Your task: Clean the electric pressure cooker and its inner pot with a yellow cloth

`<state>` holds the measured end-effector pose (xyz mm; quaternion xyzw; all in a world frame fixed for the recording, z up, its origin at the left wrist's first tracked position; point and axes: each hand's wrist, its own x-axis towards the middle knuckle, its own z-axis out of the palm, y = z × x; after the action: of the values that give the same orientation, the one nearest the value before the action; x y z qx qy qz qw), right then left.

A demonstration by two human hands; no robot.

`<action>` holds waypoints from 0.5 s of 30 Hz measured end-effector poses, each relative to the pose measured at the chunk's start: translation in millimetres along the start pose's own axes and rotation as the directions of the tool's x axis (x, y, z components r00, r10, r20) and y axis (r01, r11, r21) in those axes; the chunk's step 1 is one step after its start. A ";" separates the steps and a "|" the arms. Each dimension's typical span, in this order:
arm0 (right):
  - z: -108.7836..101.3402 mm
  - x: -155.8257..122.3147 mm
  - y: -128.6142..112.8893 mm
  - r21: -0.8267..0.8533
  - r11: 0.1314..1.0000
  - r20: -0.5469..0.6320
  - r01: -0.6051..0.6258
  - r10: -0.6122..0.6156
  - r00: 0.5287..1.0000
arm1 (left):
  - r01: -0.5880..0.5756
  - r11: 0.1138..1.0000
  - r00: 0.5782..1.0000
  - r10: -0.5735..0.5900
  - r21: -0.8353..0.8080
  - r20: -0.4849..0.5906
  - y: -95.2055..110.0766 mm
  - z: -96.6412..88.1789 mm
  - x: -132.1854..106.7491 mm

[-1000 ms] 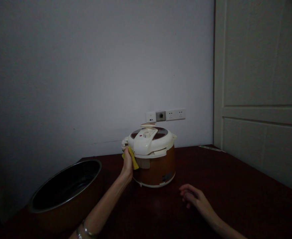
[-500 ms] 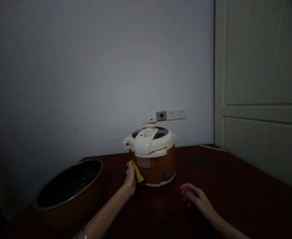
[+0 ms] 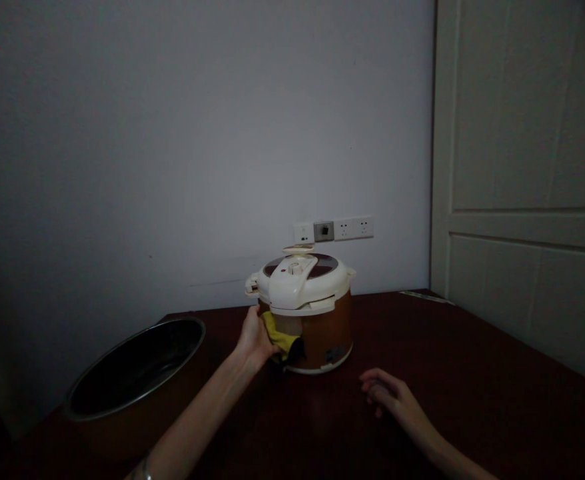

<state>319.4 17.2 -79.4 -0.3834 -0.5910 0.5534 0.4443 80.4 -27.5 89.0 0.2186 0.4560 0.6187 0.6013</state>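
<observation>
An electric pressure cooker (image 3: pixel 325 327) with a brown body and cream lid stands upright on the table. My left hand (image 3: pixel 256 338) is at its left side, closed on a yellow cloth (image 3: pixel 282 339) that lies against the cooker's lower wall. A darker edge of the cloth shows at its lower right, and some of my fingertips are hidden behind it. To the right and nearer to me, my right hand (image 3: pixel 385 390) is by the tabletop, holding nothing, its fingers loosely bent and slightly apart. It does not touch the cooker.
A wide brown pot (image 3: pixel 135 400) with a dark inside and metal rim stands on the left of the dark red table (image 3: pixel 317 427). Behind the cooker is a wall with sockets (image 3: pixel 353 228). A pale panelled door (image 3: pixel 527 167) is on the right. A thin flat strip (image 3: pixel 426 296) lies near the table's back edge.
My left hand has moved up and turned against the cooker's side, and the yellow cloth has shifted rightward across its front. My right hand, the cooker and the pot have stayed in place.
</observation>
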 end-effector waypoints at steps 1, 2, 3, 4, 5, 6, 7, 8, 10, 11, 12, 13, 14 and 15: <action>-0.1 0.8 1.5 0.000 1.000 -0.001 0.000 0.000 1.000 | -0.031 1.000 0.999 0.031 -0.004 -0.016 -4.0 0.9 0.2; -0.3 1.4 3.0 0.000 1.000 0.001 0.002 -0.002 1.000 | -0.060 0.998 0.997 0.060 -0.003 -0.039 -8.2 1.8 0.4; -0.6 2.0 4.2 -0.002 1.000 0.003 0.007 -0.007 1.000 | -0.087 0.996 0.994 0.087 0.001 -0.066 -12.2 2.8 0.4; -0.8 2.4 5.4 -0.006 1.000 0.007 0.011 -0.011 1.000 | -0.108 0.994 0.990 0.108 0.005 -0.093 -15.7 3.7 0.0; -1.1 2.8 6.3 -0.011 1.000 0.013 0.017 -0.017 1.000 | -0.124 0.992 0.985 0.124 0.007 -0.118 -18.5 4.6 -0.9; -1.4 3.0 7.2 -0.016 1.000 0.019 0.022 -0.022 1.000 | -0.131 0.991 0.982 0.130 0.005 -0.139 -20.5 5.3 -2.4; -1.6 3.3 8.1 -0.020 0.999 0.023 0.026 -0.026 0.999 | -0.132 0.991 0.981 0.130 -0.003 -0.147 -21.7 5.7 -4.4; -1.9 3.6 9.2 -0.022 0.999 0.026 0.030 -0.030 0.999 | -0.130 0.991 0.981 0.127 -0.010 -0.145 -22.2 5.7 -6.7; -2.3 4.4 11.9 -0.023 0.999 0.031 0.036 -0.036 0.999 | -0.127 0.992 0.982 0.124 -0.011 -0.144 -22.0 4.2 -10.9; -2.5 4.9 13.4 -0.023 0.999 0.029 0.039 -0.038 0.999 | -0.128 0.992 0.981 0.126 -0.004 -0.148 -21.7 2.6 -12.3; -2.6 5.6 15.1 -0.024 0.999 0.028 0.040 -0.040 0.999 | -0.131 0.991 0.979 0.130 0.006 -0.156 -21.5 0.5 -12.9; -2.7 6.2 16.6 -0.024 0.999 0.026 0.040 -0.039 0.999 | -0.130 0.991 0.976 0.131 0.020 -0.173 -21.5 -2.0 -12.7; -2.7 6.9 17.9 -0.025 0.999 0.023 0.038 -0.037 0.999 | -0.123 0.992 0.974 0.128 0.036 -0.189 -21.9 -4.7 -11.6; -2.6 7.4 18.9 -0.027 0.999 0.021 0.036 -0.035 0.999 | -0.119 0.991 0.974 0.127 0.055 -0.185 -22.8 -7.3 -9.8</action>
<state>318.8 26.8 -97.4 -0.3732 -0.6096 0.5412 0.4430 88.6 -42.2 69.3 0.2000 0.5096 0.6626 0.5111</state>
